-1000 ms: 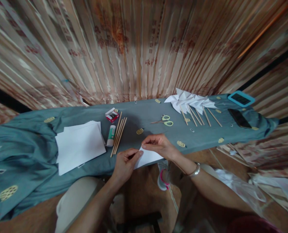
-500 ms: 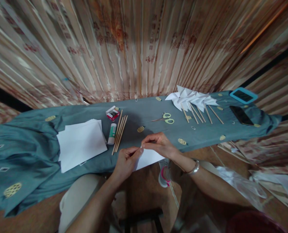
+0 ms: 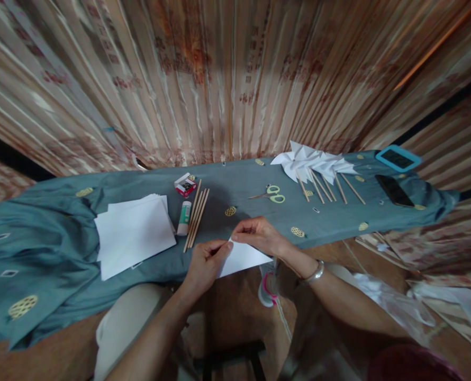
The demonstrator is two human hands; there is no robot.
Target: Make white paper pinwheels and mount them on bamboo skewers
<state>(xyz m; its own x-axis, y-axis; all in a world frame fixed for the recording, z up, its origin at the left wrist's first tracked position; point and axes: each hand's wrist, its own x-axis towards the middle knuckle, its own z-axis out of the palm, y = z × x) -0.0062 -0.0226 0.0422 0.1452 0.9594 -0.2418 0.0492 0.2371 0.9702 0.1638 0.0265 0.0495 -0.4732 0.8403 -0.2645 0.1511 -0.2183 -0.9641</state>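
Both hands hold one white sheet of paper (image 3: 245, 258), which looks folded to a triangle, at the front edge of the table. My left hand (image 3: 206, 264) pinches its left side, thumb on top. At the upper corner, my right hand (image 3: 257, 235) has its fingers closed on the paper close to the left fingertips. Just left of the hands lie several wooden sticks (image 3: 197, 219) and an upright-labelled glue stick (image 3: 184, 218). Beyond the hands rest green-handled scissors (image 3: 273, 194).
A stack of white paper (image 3: 136, 238) lies on the left of the cloth-covered table (image 3: 247, 177). Behind the glue stands a small open red-and-white box (image 3: 185, 185). Several paper pinwheels (image 3: 315, 161) on sticks, a phone (image 3: 394, 189) and a blue-framed device (image 3: 398, 157) lie right.
The paper has tilted slightly, showing more of its face and its right corner. Both hands stay almost in place, still gripping it.
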